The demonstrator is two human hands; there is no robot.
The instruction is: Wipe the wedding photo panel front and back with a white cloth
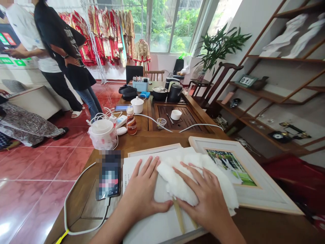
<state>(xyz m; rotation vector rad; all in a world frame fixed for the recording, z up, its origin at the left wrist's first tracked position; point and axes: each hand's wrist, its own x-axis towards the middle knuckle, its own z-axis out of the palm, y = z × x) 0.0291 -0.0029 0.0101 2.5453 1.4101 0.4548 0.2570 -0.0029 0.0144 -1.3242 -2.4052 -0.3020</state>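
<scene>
My left hand (143, 186) lies flat on a white panel (159, 225), its fingers stretched out and its thumb pointing right. My right hand (207, 193) rests with spread fingers on a fluffy white cotton-like wad (175, 176), pressing on top of it. Two pale yellowish sticks (179, 217) poke out from below the wad, near my right thumb; what they belong to is hidden. The wad spreads right onto a framed wedding photo (230, 166). A small printed label shows at the panel's left edge.
A phone (109, 176) on a white charging cable lies left of the panel. Beyond stand a white tub (103, 134), a brown bottle (131, 121), a lidded white cup (137, 105) and a tea tray (167, 112). Two people (66, 51) stand at the left; shelves (274, 95) rise at the right.
</scene>
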